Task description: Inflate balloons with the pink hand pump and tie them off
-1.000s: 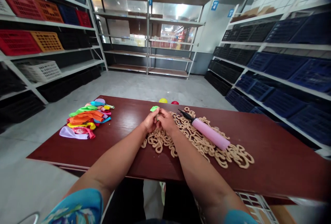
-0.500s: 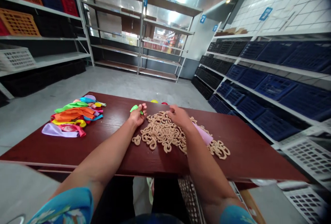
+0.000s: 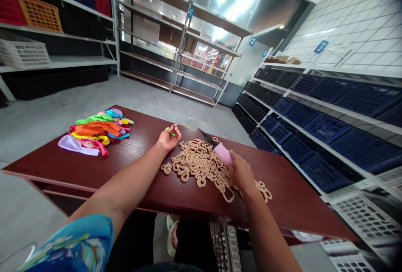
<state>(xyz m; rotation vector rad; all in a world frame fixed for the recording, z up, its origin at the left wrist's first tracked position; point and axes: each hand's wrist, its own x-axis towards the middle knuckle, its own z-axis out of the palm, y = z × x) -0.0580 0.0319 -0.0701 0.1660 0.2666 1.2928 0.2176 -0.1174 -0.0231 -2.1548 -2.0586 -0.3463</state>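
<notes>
My left hand [image 3: 169, 138] rests over the table, palm turned up and fingers curled around a small green balloon [image 3: 168, 129], most of which is hidden. To its right is a heap of beige, rope-like curled rings [image 3: 196, 161]. My right hand [image 3: 240, 171] grips the pink body of a tool [image 3: 222, 153] over the heap's right side. The tool's dark narrow end points up and to the left; its exact kind is unclear. Limp balloons [image 3: 97, 130] in several colours lie piled at the table's left.
The dark red table [image 3: 141, 171] spans the space before me. Shelves with blue crates [image 3: 329, 127] stand on the right, and shelves with orange, red and white crates [image 3: 25, 53] on the left. A metal rack [image 3: 176, 54] stands at the back.
My right hand has moved back and right from the heap's far side and taken hold of the pink tool, which lay on the rings. My left hand keeps the green balloon. The view has tilted.
</notes>
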